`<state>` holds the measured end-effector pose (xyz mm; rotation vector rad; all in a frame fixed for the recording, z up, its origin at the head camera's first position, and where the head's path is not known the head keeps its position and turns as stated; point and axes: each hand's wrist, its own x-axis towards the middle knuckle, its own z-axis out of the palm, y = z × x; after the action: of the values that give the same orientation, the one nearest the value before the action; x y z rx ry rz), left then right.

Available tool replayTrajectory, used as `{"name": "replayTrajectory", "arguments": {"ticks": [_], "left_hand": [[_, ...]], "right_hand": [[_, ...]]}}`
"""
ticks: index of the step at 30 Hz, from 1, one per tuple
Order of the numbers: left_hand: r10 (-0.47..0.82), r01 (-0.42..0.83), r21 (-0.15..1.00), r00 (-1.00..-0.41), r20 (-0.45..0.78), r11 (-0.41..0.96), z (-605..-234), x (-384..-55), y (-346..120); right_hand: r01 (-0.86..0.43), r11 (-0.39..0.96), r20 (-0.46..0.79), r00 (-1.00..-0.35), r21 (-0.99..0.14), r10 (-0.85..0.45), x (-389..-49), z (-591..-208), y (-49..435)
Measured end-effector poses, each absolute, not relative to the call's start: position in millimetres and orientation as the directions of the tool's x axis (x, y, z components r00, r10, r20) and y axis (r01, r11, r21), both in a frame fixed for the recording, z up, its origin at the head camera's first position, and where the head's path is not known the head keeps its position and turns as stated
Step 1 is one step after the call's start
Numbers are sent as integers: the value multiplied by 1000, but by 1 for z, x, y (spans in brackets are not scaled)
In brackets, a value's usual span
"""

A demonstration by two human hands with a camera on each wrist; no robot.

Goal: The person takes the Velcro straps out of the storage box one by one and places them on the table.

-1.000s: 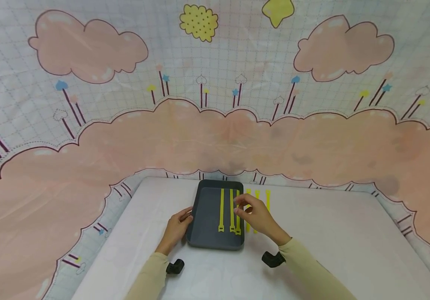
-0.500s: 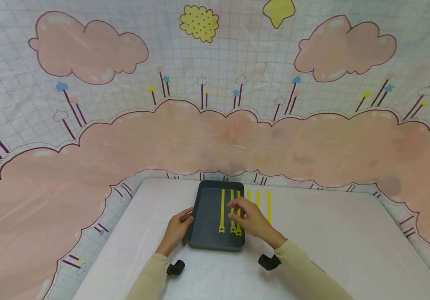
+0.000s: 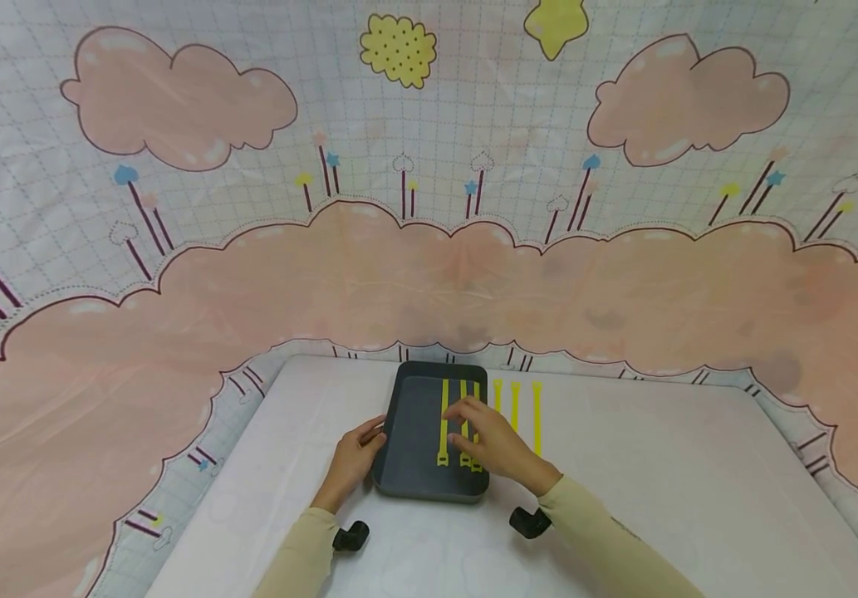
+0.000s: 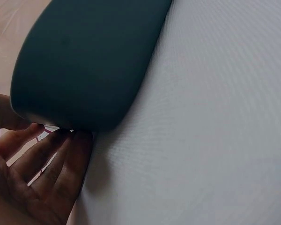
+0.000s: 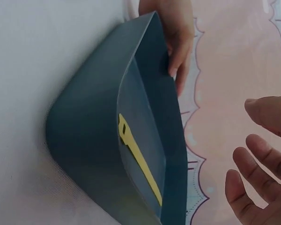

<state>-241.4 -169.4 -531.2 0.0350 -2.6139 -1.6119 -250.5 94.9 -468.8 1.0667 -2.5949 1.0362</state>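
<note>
A dark grey rectangular tray (image 3: 409,440) rests on the white table. Inside it, toward the right, lie 3 yellow cable ties (image 3: 443,423), flat straps with a slotted head, roughly side by side. My left hand (image 3: 350,458) touches the tray's left wall, its fingers (image 4: 68,159) fairly straight against the outside. Over the tray's right half hovers my right hand (image 3: 492,440), fingers loosely bent and apart, nothing between them. It covers part of two ties in the head view. In the right wrist view its thumb and fingers (image 5: 246,161) are spread beside the tray.
Right of the tray, 3 more yellow cable ties (image 3: 536,415) lie on the white table (image 3: 660,482), partly behind my right hand. A black wrist camera (image 3: 529,523) sits under each forearm. A patterned curtain (image 3: 429,282) stands behind the table.
My right hand has moved left and slightly down, from the tray's right edge to over the ties inside. It uncovers more of the ties on the table. My left hand stays at the tray.
</note>
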Motion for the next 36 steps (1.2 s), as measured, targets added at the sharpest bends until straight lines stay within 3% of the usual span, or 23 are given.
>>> {"name": "replayTrajectory", "arguments": {"ticks": [13, 28, 36], "left_hand": [[-63, 16, 899, -997, 49, 437, -531, -241, -170], [-52, 25, 895, -997, 54, 445, -532, -242, -171], [-58, 6, 896, -998, 36, 445, -532, -241, -171]], "right_hand": [[-703, 600, 331, -711, -382, -621, -255, -469, 87], [-773, 621, 325, -626, -131, -709, -277, -475, 83], [-753, 655, 238, -648, -60, -723, -287, -482, 80]]}}
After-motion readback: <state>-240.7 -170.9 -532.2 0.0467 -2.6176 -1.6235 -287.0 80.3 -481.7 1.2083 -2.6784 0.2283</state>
